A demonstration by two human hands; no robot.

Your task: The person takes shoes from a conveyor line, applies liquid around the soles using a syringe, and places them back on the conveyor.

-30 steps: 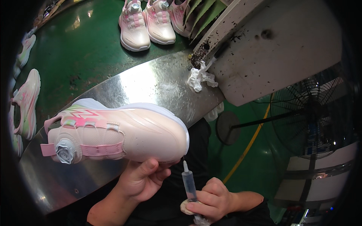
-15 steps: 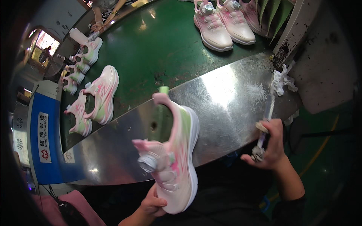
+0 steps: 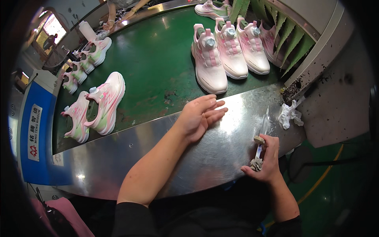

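My right hand (image 3: 271,160) is closed around a slim clear syringe (image 3: 259,151) at the right, its thin tip pointing up and away. A dirty round flange and a crumpled grey wad are on the syringe. My left hand (image 3: 199,120) is empty, fingers apart and slightly curled, over the metal ledge (image 3: 158,146). Just beyond its fingertips stands a pink and white sneaker (image 3: 209,67) with a silver dial, its toe toward me. Two similar sneakers, a middle one (image 3: 233,57) and a right one (image 3: 254,51), stand beside it on the green belt (image 3: 150,67).
At the left, two pink-green sneakers (image 3: 109,100) lie on the belt, with several more shoes (image 3: 89,59) behind. Green hanging flaps (image 3: 294,49) border the right, partly covering a shoe. White crumpled tissue (image 3: 290,115) lies on the ledge. Another person's hands (image 3: 111,23) are at the far edge.
The sneaker my left hand held has left it and stands on the belt beside the other pair. My left arm has reached forward, and the hand has opened. The right hand still holds the syringe.
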